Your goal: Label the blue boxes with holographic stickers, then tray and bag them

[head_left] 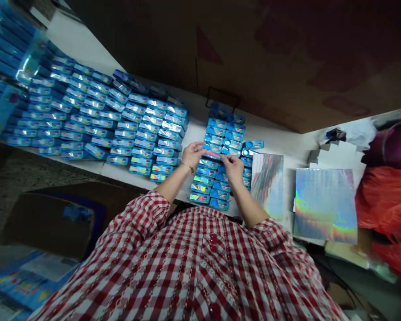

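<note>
My left hand (193, 156) and my right hand (233, 168) meet over rows of small blue boxes (218, 185) on the white table. Between them stretches a narrow, shiny pinkish strip (213, 154), which looks like a holographic sticker. The fingers of each hand pinch one end of it, low over a box in the left column. Whether the strip touches that box I cannot tell. Nearer boxes in this column carry shiny rainbow strips on their ends, while the farther ones show a bare round mark.
Left of my hands stand many stacked blue boxes (133, 129). To the right lie a pile of silvery sheets (269, 183) and a holographic sheet (325, 203). A large brown carton (254, 67) rises behind. Red plastic bags (387, 200) are at far right.
</note>
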A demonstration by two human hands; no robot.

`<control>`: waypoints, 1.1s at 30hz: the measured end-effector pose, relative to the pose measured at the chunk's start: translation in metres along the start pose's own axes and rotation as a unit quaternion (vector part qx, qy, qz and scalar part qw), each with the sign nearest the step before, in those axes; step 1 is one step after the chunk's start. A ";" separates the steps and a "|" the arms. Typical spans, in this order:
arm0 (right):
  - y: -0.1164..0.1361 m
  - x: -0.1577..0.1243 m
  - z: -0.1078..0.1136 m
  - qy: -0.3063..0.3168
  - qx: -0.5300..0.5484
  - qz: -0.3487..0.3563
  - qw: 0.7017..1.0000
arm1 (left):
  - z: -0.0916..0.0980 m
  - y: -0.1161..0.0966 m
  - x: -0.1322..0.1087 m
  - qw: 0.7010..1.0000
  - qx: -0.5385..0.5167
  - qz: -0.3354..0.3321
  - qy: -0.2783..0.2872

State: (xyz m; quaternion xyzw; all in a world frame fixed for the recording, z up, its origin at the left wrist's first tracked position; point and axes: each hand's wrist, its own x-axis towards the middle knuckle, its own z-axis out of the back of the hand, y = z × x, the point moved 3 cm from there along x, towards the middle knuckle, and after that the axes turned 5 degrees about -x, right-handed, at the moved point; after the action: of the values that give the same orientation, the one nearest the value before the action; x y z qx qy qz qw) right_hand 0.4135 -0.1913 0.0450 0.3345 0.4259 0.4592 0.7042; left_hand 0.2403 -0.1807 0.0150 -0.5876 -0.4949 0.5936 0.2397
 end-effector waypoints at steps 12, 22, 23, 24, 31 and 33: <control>0.011 0.022 -0.044 -0.052 -0.335 0.126 0.932 | 0.019 0.011 0.055 0.996 0.045 -0.021 -0.072; 0.015 0.019 -0.038 0.026 -0.497 0.184 0.848 | 0.018 0.036 0.054 0.988 0.078 -0.054 -0.120; 0.015 0.016 -0.039 0.052 -0.516 0.217 0.827 | 0.020 0.036 0.052 0.984 0.092 -0.061 -0.139; 0.014 0.012 -0.040 0.078 -0.530 0.246 0.808 | 0.022 0.034 0.050 0.979 0.109 -0.075 -0.155; -0.002 0.007 0.031 -0.007 -0.447 0.260 0.856 | -0.043 -0.014 0.015 0.904 0.310 -0.295 -0.012; -0.016 0.017 0.078 -0.083 -0.395 0.247 0.881 | -0.089 -0.018 0.002 0.866 0.379 -0.312 0.095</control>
State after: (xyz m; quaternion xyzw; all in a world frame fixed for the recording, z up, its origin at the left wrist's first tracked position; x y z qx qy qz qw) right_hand 0.4935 -0.1878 0.0582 0.1597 0.0525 0.7187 0.6747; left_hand 0.3173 -0.1445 0.0456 -0.3195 -0.3640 0.5708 0.6630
